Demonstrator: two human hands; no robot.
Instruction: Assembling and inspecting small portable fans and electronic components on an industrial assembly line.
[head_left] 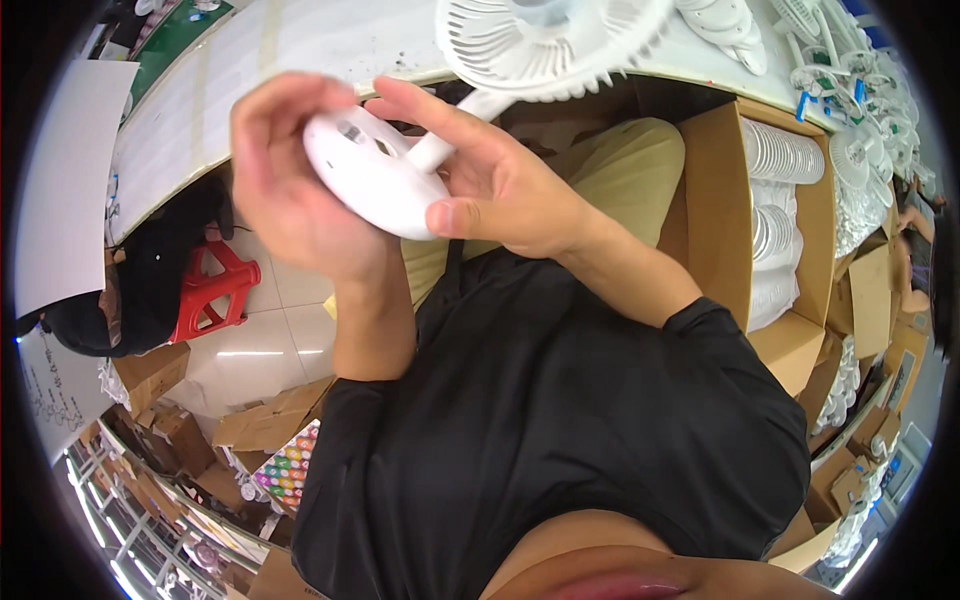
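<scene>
A white desk fan (545,45) is tilted in front of me, its round grille up at the table edge. Its smooth oval base (365,175) faces partly towards me and has a small slot and a cut-out in its face. My right hand (500,180) is closed round the base and the short neck, the thumb pressed on the base's lower rim. Along the base's left side, my left hand (300,185) is cupped with its fingers curved and apart. That hand is blurred by motion, and whether its palm touches the base I cannot tell.
A long white worktable (215,90) runs across the front. White fan parts (725,30) lie at its far right. An open cardboard box (715,220) at my right holds stacked white round parts (785,155). A red plastic stool (215,290) stands on the tiled floor at left.
</scene>
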